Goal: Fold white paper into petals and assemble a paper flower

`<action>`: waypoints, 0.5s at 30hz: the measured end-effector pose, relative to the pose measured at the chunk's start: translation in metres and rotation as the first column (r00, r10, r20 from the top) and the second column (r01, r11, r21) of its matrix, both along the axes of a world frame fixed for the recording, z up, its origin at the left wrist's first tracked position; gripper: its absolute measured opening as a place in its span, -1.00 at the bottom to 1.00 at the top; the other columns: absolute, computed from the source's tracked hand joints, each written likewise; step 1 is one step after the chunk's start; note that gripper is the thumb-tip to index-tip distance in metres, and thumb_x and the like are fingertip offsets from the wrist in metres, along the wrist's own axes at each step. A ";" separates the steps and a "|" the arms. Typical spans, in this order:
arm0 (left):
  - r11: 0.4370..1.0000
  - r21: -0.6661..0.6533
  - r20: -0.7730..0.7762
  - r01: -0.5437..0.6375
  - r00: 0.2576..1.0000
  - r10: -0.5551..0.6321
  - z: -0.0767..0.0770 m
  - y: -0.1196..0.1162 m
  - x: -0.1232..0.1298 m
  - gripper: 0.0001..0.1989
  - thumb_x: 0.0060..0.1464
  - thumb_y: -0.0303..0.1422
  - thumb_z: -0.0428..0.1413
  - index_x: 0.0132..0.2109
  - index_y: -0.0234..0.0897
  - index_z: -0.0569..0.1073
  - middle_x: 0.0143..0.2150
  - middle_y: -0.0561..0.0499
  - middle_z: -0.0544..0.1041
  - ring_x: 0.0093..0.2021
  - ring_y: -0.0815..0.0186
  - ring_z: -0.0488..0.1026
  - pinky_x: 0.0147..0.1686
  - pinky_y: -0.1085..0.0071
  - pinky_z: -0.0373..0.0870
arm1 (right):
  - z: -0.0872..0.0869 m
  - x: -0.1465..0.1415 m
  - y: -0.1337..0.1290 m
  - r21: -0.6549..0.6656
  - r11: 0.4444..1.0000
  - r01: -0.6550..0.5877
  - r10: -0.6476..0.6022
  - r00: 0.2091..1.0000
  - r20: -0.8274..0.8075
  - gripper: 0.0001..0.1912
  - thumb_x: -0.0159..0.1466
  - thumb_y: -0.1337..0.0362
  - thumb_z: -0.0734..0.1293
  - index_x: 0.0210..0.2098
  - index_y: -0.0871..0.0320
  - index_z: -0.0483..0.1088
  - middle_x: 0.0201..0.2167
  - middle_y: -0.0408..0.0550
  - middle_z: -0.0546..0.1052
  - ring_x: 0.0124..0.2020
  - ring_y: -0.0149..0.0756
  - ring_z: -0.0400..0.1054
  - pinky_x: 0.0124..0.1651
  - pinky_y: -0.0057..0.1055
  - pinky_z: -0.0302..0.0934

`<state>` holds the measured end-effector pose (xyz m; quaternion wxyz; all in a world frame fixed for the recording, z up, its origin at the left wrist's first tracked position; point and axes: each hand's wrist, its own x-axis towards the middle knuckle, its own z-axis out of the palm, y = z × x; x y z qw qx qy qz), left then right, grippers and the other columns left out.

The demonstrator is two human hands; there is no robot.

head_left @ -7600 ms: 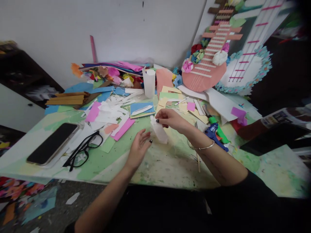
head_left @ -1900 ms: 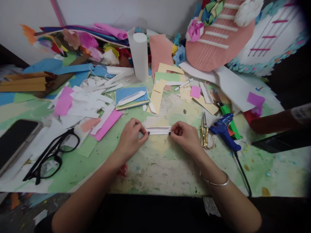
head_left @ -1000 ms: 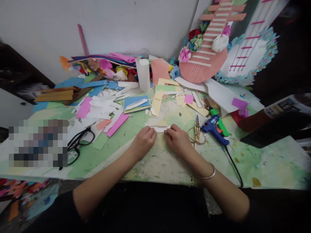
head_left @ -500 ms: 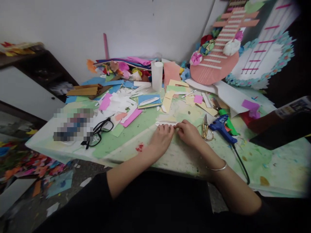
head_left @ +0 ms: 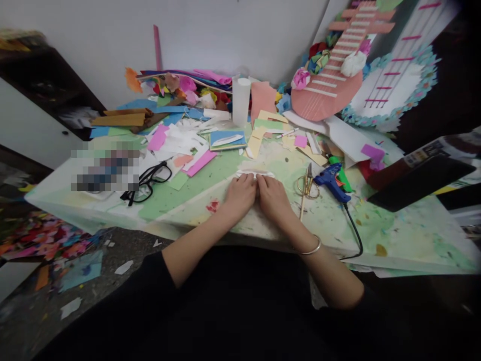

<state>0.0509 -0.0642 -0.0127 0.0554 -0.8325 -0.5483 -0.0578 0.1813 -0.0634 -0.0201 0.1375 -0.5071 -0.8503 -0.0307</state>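
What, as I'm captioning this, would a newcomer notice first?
Probably the pink guitar shape at the back right, with a blue-trimmed white one beside it. Then the left hand and right hand, side by side on a white paper strip mid-picture, a blue glue gun to their right.

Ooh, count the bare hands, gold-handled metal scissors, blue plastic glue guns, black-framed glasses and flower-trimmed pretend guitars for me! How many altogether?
Hands (left hand, right hand): 2
Scissors: 1
Glue gun: 1
Glasses, as a pair: 1
Guitars (pink guitar, white guitar): 2
Total: 7
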 end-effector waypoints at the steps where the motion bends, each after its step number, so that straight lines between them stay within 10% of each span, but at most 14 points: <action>1: 1.000 -0.002 0.005 0.001 1.000 -0.001 0.000 0.000 -0.001 -0.71 0.26 -0.45 -0.07 0.07 -0.40 0.38 0.02 -0.21 0.41 0.04 0.06 0.30 -0.14 0.21 0.26 | -0.001 -0.001 -0.002 0.000 1.000 0.007 -0.007 1.000 0.011 -0.54 0.35 0.45 0.06 0.21 0.44 0.18 0.06 0.33 0.39 0.06 -0.04 0.22 0.11 -0.17 0.10; 15: 0.994 0.034 0.101 -0.102 0.990 0.098 -0.004 -0.015 -0.002 -0.62 0.28 -0.51 -0.15 0.19 -0.39 0.29 0.13 -0.21 0.42 0.14 0.09 0.32 0.02 0.18 0.26 | -0.001 -0.009 -0.020 -0.036 0.984 0.173 -0.173 0.985 -0.002 -0.55 0.37 0.41 0.01 0.21 0.28 0.21 0.19 0.17 0.36 0.27 -0.01 0.09 0.29 0.08 -0.22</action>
